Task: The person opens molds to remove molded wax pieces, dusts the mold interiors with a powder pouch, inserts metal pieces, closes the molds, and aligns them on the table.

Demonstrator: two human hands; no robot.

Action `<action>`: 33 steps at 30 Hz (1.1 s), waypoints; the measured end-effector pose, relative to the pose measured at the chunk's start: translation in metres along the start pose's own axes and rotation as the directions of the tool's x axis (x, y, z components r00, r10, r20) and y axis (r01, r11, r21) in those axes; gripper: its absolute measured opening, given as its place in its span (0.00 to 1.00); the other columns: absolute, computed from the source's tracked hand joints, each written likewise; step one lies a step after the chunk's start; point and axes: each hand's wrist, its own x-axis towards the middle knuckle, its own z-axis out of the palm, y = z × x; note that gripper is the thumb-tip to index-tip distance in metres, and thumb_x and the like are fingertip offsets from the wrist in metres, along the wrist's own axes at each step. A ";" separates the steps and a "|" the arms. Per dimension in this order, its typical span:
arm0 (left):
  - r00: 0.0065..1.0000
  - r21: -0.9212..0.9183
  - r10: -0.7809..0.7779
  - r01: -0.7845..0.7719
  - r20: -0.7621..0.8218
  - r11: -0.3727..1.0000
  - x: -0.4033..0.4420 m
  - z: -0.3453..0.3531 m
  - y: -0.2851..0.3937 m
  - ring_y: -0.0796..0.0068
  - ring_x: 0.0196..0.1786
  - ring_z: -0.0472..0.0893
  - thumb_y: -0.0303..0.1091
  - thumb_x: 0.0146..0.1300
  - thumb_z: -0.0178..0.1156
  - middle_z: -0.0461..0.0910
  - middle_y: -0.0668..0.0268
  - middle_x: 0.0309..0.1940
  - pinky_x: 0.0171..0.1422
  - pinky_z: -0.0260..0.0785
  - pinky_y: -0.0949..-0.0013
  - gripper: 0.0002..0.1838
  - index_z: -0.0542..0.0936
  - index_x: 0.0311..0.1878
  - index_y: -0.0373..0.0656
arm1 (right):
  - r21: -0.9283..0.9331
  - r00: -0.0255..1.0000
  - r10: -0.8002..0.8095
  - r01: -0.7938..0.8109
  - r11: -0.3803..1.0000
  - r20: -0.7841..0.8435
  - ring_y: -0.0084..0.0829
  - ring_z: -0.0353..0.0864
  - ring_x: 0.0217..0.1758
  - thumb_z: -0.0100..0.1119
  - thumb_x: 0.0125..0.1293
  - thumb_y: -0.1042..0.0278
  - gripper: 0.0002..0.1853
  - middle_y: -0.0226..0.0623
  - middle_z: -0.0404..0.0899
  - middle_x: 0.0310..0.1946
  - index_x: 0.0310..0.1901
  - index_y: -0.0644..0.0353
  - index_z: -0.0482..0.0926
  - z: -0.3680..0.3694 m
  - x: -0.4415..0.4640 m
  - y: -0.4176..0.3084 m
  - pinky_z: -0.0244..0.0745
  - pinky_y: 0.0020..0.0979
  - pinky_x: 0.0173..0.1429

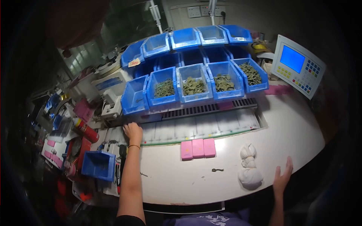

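Right hand [281, 181]'s spread, holding nothing; cloth bundle [250, 177]'s just left, running near-far. Left hand [133, 132]'s curled, can't tell its grip.

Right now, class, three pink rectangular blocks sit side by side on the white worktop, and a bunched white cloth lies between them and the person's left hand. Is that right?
Not the left hand: in the head view, the bunched white cloth lies between the three pink rectangular blocks, side by side on the white worktop, and the person's right hand.
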 end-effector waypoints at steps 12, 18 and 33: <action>0.940 -0.027 0.293 -0.293 0.176 0.956 0.068 0.096 0.040 0.43 0.56 0.79 0.38 0.68 0.51 0.78 0.46 0.58 0.62 0.71 0.50 0.20 0.79 0.57 0.37 | -0.303 0.994 -0.109 0.104 0.947 0.001 0.52 0.66 0.67 0.55 0.63 0.67 0.29 0.50 0.69 0.64 0.65 0.67 0.67 0.005 -0.005 -0.029 0.56 0.48 0.72; 0.902 -0.719 0.419 -0.358 -0.102 0.596 -0.029 -0.051 0.133 0.33 0.43 0.77 0.39 0.70 0.55 0.80 0.39 0.37 0.48 0.67 0.43 0.17 0.80 0.52 0.35 | -0.315 0.994 -0.102 0.110 0.943 0.042 0.52 0.67 0.66 0.56 0.63 0.68 0.27 0.49 0.71 0.63 0.64 0.66 0.69 0.005 -0.002 -0.035 0.56 0.48 0.71; 0.728 -0.755 0.651 -0.546 -0.215 0.362 -0.078 -0.083 0.186 0.50 0.54 0.78 0.36 0.64 0.62 0.79 0.52 0.54 0.62 0.68 0.58 0.24 0.75 0.62 0.41 | 0.008 0.982 -0.051 0.054 0.999 -0.180 0.49 0.69 0.65 0.59 0.64 0.75 0.24 0.49 0.71 0.62 0.62 0.67 0.70 -0.003 -0.009 -0.076 0.63 0.44 0.69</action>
